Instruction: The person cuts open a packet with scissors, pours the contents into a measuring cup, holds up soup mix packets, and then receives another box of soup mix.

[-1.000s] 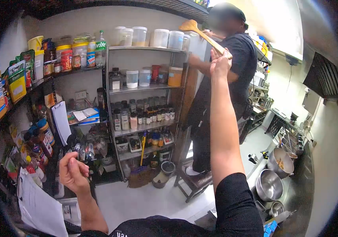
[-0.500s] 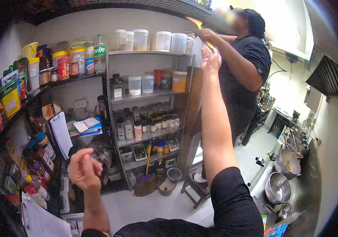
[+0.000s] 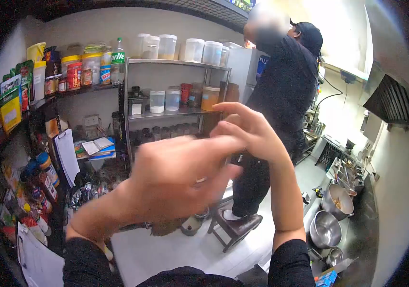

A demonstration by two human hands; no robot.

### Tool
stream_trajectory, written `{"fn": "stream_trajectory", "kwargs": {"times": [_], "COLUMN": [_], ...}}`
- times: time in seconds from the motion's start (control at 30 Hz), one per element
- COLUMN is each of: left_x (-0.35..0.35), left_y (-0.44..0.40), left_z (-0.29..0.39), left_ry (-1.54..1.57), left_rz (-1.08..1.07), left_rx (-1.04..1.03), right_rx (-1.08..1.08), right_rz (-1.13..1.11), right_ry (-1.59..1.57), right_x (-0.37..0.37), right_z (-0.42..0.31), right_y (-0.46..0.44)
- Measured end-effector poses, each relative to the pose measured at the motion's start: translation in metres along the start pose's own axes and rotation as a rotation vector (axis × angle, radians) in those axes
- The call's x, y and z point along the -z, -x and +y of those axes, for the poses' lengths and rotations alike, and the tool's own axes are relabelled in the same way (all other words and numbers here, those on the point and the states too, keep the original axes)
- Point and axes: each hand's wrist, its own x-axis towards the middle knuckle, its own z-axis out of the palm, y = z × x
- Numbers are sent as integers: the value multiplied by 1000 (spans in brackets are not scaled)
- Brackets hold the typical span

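My left hand (image 3: 180, 167) is raised in front of my chest, its back toward me and its fingers smeared by motion. It overlaps my right hand (image 3: 254, 136); whether they touch I cannot tell. My right hand has bent, spread fingers, the index finger stretched to the left, and nothing shows in it. Behind them stands a metal shelf rack (image 3: 166, 113) with plastic containers and spice jars. A co-worker (image 3: 283, 81) in dark clothes stands on a dark stool (image 3: 235, 228), arms raised toward the overhead wire shelf (image 3: 204, 13).
On the left, shelves hold jars, pouches and a green-labelled bottle (image 3: 118, 60). Two clipboards (image 3: 67, 155) hold paper. To the right, metal bowls (image 3: 325, 229) and a pot (image 3: 337, 201) stand on a steel counter (image 3: 357, 239). White floor (image 3: 166, 253) runs between.
My right hand has come down from near the co-worker's hand, and my left hand has moved up and right to it. The co-worker has turned and raised both arms; the yellow object is out of sight.
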Motion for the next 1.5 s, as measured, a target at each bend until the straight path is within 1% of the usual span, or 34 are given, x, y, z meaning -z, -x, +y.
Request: {"fn": "stream_trajectory", "kwargs": {"times": [0.03, 0.1, 0.17, 0.2, 0.27, 0.3, 0.37, 0.4, 0.47, 0.5, 0.6, 0.63, 0.67, 0.77, 0.83, 0.87, 0.9, 0.93, 1.0, 1.1, 1.2, 1.3, 1.4, 1.5], "left_x": [-8, -8, -16, -30, -34, -33, -25, -19, -10, -6, 4, 6, 7, 6, 3, 4, 7, 10, 14, 15, 15, 15, 15, 19], "left_y": [-16, -53, -75, -77, -83, -83, -76, -73, -67, -65, -61, -62, -63, -66, -66, -65, -64, -64, -64, -63, -63, -62, -60, -57], "left_z": [7, 30, 60, 78, 92, 95, 99, 102, 107, 110, 117, 117, 115, 107, 95, 92, 91, 90, 89, 84, 85, 84, 80, 78], "left_ry": [-51, -155, -199, -373, -540, -599, -679, -704, -747, -766, -812, -818, -823, -767, -641, -719, -759, -799, -750, -681, -670, -679, -677, -691], "left_rz": [11, -130, -277, -254, -222, -224, -250, -269, -311, -328, -374, -385, -395, -424, -406, -433, -443, -454, -473, -447, -440, -450, -459, -495], "left_rx": [-105, -208, -210, -118, -36, -42, -120, -150, -219, -262, -335, -341, -354, -363, -340, -336, -335, -335, -322, -338, -344, -349, -339, -324], "right_rx": [-26, -43, -70, -87, -132, -158, -156, -52, -32, -31, -1, -128, -169, -29, 78, 131, 152, 190, 268, 188, 258, 142, 256, 382], "right_rz": [27, 66, 106, 126, 164, 178, 162, 92, 26, 40, 40, 155, 192, 118, 46, 9, -4, -2, 2, -19, -48, -55, -56, -34], "right_ry": [1, 58, 103, 131, 182, 197, 172, 83, 182, 185, 241, 531, 591, 426, 384, 361, 463, 464, 468, 592, 484, 493, 577, 592], "right_x": [-5, -12, -20, -24, -29, -30, -28, -24, -21, -23, -39, -47, -47, -26, -14, -8, -5, -5, -7, -10, -8, -10, -16, -16], "right_z": [-22, -55, -81, -90, -102, -104, -100, -99, -106, -117, -133, -134, -136, -131, -110, -100, -101, -97, -95, -109, -92, -99, -112, -91], "right_y": [10, 25, 38, 44, 56, 60, 62, 56, 56, 58, 62, 68, 70, 70, 63, 60, 58, 58, 56, 63, 59, 59, 60, 53]}}
